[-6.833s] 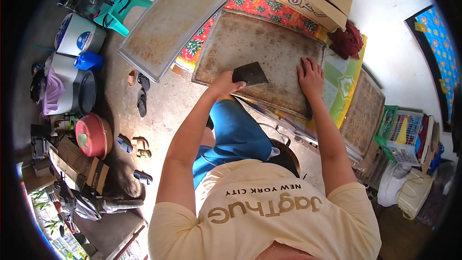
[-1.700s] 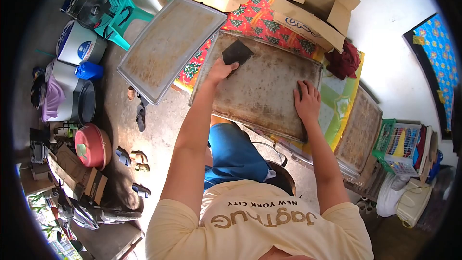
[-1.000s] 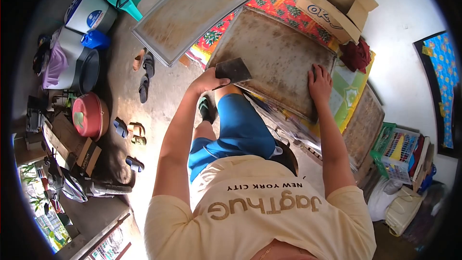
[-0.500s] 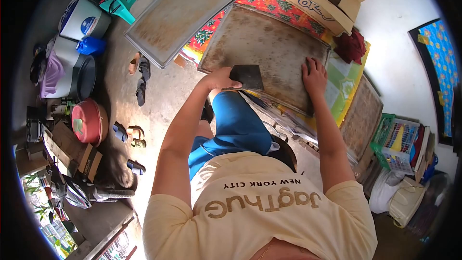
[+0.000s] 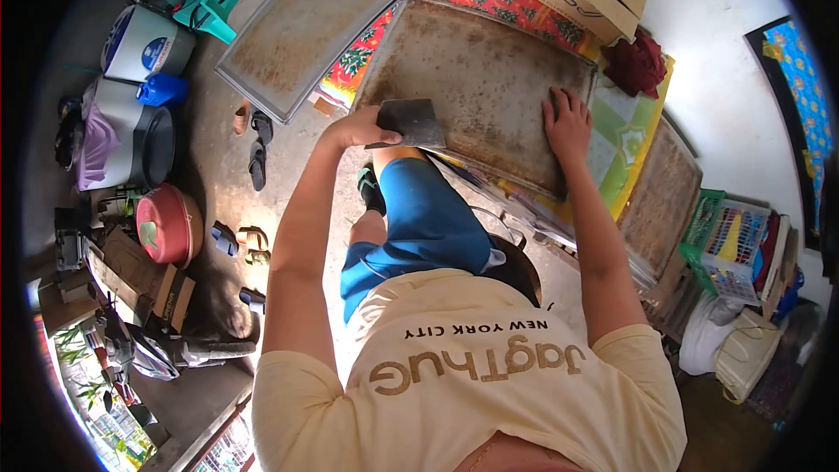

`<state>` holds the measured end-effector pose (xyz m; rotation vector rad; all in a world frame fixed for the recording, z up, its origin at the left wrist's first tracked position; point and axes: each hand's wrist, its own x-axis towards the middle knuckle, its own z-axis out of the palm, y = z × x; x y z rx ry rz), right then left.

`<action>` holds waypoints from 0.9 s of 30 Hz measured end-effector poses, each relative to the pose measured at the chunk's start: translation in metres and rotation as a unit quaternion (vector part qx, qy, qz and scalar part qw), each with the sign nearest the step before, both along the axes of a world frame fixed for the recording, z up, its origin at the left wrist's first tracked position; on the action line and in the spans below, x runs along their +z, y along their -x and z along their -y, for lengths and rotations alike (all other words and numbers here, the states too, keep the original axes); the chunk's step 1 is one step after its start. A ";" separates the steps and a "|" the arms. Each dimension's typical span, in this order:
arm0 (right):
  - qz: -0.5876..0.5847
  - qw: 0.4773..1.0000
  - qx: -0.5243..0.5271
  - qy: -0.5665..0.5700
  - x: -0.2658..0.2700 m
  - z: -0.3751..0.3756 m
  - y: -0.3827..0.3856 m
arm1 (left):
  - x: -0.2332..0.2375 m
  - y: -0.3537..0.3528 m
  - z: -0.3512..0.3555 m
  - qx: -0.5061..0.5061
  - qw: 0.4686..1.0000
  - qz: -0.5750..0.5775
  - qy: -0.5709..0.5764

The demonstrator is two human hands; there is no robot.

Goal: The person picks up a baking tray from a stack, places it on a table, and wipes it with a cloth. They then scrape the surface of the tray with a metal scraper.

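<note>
bright daylight fills the scene, strongest on the white wall (image 5: 725, 26) at upper right, which is almost blown out. a dark soft shadow lies on the concrete floor (image 5: 214, 297) at left. the tray (image 5: 481, 79) has a dull sheen without hard glare. fisheye distortion bends everything, a black vignette rings the frame, and the edges go soft.
</note>
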<state>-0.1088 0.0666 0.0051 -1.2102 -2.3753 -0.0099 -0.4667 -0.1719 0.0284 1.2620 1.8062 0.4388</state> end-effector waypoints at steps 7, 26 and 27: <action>0.012 1.000 -0.005 0.011 0.001 0.001 0.001 | 0.018 -0.035 -0.018 -0.043 0.997 -0.060 0.021; 0.002 1.000 -0.005 0.015 0.005 0.002 0.001 | 0.063 0.039 0.035 0.050 0.999 -0.010 0.018; 0.001 1.000 -0.004 0.012 0.005 0.002 0.001 | 0.058 0.051 0.040 0.055 0.998 -0.009 0.028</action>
